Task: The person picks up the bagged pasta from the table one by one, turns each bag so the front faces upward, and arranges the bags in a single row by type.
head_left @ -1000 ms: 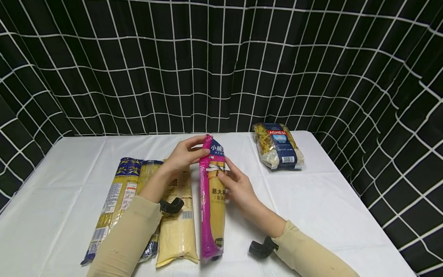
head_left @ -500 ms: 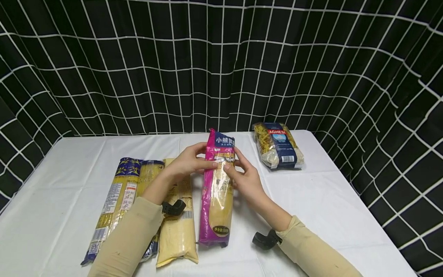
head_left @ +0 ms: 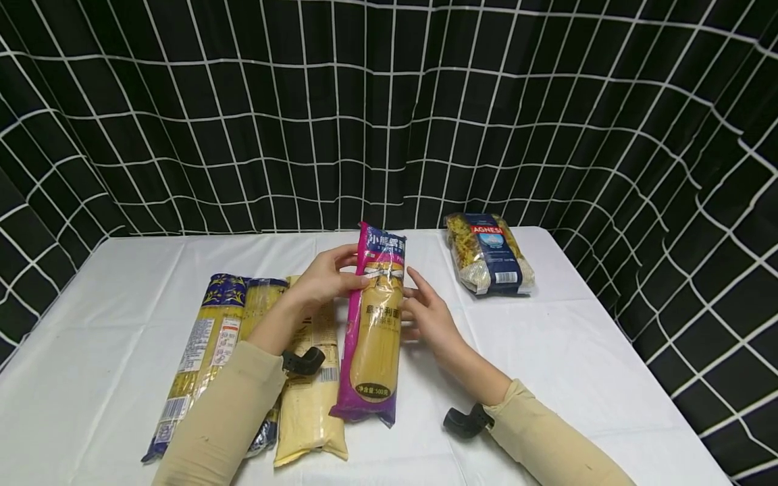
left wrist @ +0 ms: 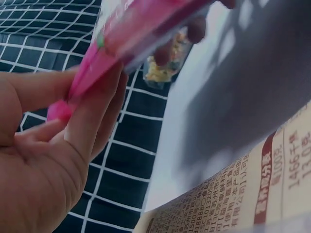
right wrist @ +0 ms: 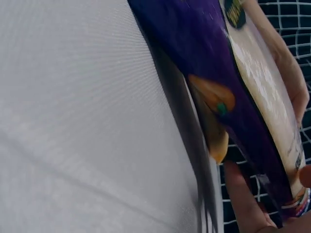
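A pink and purple bag of spaghetti (head_left: pixel 373 344) is tilted up off the white table, its printed front facing me. My left hand (head_left: pixel 322 280) pinches its upper left edge; in the left wrist view, thumb and fingers of that hand (left wrist: pixel 43 160) close on the bag's pink side (left wrist: pixel 131 41). At the bag's right edge is my right hand (head_left: pixel 431 320), fingers loosely bent and not wrapped round it. The right wrist view has fingertips of this hand (right wrist: pixel 248 204) close to the purple side (right wrist: pixel 209 43); contact is unclear.
Left of the bag lie a cream noodle pack (head_left: pixel 310 418) and two blue-ended pasta packs (head_left: pixel 206 337), partly under my left forearm. An AGNESI bag of spiral pasta (head_left: pixel 489 256) sits at the back right. A black grid curtain (head_left: pixel 389 121) stands behind the table (head_left: pixel 547 351).
The spaghetti bag has turned to show its front more fully, and its lower end has swung left and up. My right hand has eased from gripping its edge to loose fingers beside it.
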A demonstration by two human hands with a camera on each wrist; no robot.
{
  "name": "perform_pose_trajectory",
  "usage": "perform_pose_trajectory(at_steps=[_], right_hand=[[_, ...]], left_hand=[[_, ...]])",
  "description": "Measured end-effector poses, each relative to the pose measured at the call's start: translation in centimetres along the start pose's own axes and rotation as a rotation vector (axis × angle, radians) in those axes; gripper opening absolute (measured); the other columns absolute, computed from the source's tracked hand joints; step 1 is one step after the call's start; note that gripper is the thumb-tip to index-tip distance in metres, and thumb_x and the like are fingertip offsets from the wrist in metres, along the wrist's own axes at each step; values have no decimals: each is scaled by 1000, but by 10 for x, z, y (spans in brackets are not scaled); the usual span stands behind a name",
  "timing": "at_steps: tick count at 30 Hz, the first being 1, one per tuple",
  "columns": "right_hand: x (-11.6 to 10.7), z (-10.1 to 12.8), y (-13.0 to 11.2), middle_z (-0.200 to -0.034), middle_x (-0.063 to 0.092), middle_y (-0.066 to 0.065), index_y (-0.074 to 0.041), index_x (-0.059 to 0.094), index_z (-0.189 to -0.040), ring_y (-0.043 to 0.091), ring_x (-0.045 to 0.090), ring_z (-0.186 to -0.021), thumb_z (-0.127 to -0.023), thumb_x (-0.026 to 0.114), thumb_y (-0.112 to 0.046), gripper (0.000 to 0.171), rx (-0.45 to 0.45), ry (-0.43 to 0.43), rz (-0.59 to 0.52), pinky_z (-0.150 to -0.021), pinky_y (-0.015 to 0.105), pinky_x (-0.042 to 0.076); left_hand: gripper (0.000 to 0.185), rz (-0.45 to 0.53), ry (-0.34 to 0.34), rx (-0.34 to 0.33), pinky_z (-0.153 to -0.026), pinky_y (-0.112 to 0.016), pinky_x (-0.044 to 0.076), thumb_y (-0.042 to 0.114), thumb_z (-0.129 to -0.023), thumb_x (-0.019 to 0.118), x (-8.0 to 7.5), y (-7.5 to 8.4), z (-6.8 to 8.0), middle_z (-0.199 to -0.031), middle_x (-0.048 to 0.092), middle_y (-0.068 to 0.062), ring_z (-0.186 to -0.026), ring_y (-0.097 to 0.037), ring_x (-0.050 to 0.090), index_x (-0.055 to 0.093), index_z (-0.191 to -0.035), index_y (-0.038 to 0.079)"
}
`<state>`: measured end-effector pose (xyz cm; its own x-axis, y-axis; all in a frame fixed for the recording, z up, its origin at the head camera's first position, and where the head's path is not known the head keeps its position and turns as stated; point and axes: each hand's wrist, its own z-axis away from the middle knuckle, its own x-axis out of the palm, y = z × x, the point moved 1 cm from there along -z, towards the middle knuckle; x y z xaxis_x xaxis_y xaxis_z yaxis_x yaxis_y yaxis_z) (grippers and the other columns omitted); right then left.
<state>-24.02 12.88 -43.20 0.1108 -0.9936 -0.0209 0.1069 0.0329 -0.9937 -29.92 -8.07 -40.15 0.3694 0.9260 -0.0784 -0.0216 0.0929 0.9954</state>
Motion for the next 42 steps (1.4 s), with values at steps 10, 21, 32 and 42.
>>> perform_pose_trajectory(at_steps=[10,21,32,42], right_hand=[[-3,-10,3,-141,55,27,-14,36,-163,16,71,-84,-99,59,2,70,-45,-25,21,-68,36,64],[-12,-41,-6,-138,57,28,-12,42,-160,14,71,-85,-97,63,3,68,-63,6,62,-67,34,64],[-16,-86,-9,-137,60,31,-5,44,-157,16,71,-79,-96,63,3,65,-42,28,179,-61,27,62],[-18,-113,-2,-137,63,26,-7,47,-156,15,66,-79,-97,62,-1,61,-4,2,304,-64,26,59]], left_hand=[[75,64,145,51,-82,-35,63,-7,-94,65,3,-9,-6,-145,55,-25,-99,-30,73,32,-161,4],[90,-73,239,58,-95,-42,59,1,-87,79,9,-12,-32,-155,46,-21,-124,-40,64,30,-162,5],[101,-228,203,7,-108,-43,51,8,-84,86,0,-13,-74,-154,46,-19,-127,-38,61,24,-164,3],[102,-321,185,-62,-122,-45,34,15,-85,87,-11,-25,-98,-157,44,-25,-142,-38,47,23,-163,-1]])
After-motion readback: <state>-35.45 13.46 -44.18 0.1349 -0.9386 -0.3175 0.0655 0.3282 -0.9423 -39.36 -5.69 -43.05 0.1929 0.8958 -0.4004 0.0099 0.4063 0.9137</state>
